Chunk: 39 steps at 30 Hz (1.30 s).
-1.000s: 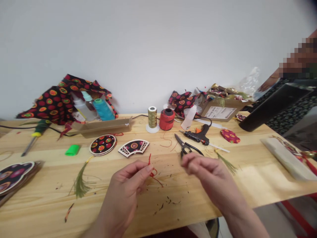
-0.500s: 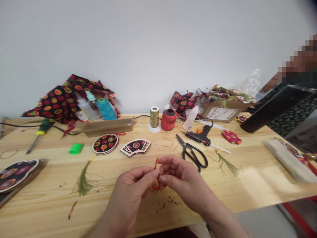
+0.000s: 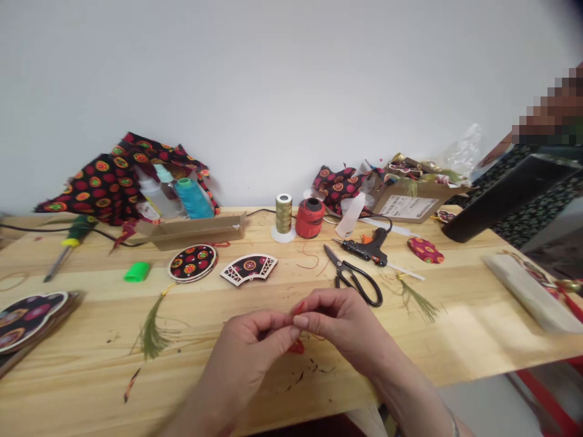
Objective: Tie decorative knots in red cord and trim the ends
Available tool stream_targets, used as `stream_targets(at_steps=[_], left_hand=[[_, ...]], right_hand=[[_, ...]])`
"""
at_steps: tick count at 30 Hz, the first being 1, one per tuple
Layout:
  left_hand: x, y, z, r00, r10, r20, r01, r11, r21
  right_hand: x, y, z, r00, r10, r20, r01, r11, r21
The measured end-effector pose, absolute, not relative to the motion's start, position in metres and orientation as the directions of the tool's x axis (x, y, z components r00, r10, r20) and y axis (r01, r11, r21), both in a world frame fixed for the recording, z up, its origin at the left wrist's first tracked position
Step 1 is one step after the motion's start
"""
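Note:
Close together over the front middle of the table, my left hand (image 3: pixel 257 343) and my right hand (image 3: pixel 344 328) both pinch a red cord (image 3: pixel 297 347). Their fingertips meet, and most of the cord is hidden behind the fingers; a small red loop hangs below them. Just beyond the hands lies a fan-shaped piece (image 3: pixel 249 267) with patterned fabric and a pale cut-out frame. Black-handled scissors (image 3: pixel 353 276) rest past my right hand. A round fabric ornament (image 3: pixel 192 263) with a green tassel (image 3: pixel 155 331) lies farther left.
Behind stand a gold thread spool (image 3: pixel 284 215), a red cord spool (image 3: pixel 310 218) and a white bottle (image 3: pixel 350 215). A black glue gun (image 3: pixel 367 247) lies beside the scissors. At left are a screwdriver (image 3: pixel 61 258) and a green cap (image 3: pixel 136 272). Another person's arm (image 3: pixel 546 112) shows at right.
My fingertips have come together, and my right hand has closed onto the cord. The cord end that stuck up is now between the fingers, and less of the red loop shows.

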<state>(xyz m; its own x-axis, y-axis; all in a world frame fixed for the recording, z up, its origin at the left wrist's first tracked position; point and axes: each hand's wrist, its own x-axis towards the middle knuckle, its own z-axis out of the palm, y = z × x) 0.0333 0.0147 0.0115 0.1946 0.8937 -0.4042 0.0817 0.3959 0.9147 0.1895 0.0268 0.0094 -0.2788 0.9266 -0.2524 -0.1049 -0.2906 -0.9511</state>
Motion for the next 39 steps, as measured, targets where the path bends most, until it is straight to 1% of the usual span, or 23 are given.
stream_targets(at_steps=[2,8,11,16,19,22,29,39], left_hand=[[0.033,0.015,0.011,0.224,0.885,-0.407,0.079,0.400,0.913],[0.034,0.013,0.007,0.234,0.869,-0.435,-0.040,0.456,0.889],[0.036,0.013,0.007,0.234,0.871,-0.432,-0.039,0.453,0.891],[0.038,0.013,0.009,0.212,0.876,-0.433,0.010,0.442,0.897],[0.037,0.013,0.009,0.195,0.883,-0.427,-0.011,0.437,0.899],[0.036,0.013,0.010,0.180,0.886,-0.428,-0.021,0.438,0.899],[0.039,0.011,0.014,0.143,0.898,-0.417,-0.016,0.423,0.906],[0.040,0.012,0.014,0.117,0.904,-0.412,0.005,0.415,0.910]], right_hand=[[0.189,0.028,0.009,-0.244,0.932,-0.266,-0.105,-0.298,-0.949],[0.190,0.029,0.005,-0.223,0.931,-0.290,-0.130,-0.324,-0.937],[0.189,0.029,0.000,-0.230,0.925,-0.303,-0.176,-0.346,-0.922],[0.189,0.028,-0.002,-0.254,0.910,-0.329,-0.242,-0.389,-0.889],[0.191,0.027,-0.003,-0.292,0.904,-0.313,-0.275,-0.393,-0.877],[0.194,0.026,-0.004,-0.305,0.905,-0.297,-0.269,-0.381,-0.885],[0.195,0.025,-0.005,-0.266,0.897,-0.353,-0.248,-0.418,-0.874],[0.194,0.025,-0.003,-0.303,0.891,-0.338,-0.240,-0.415,-0.878]])
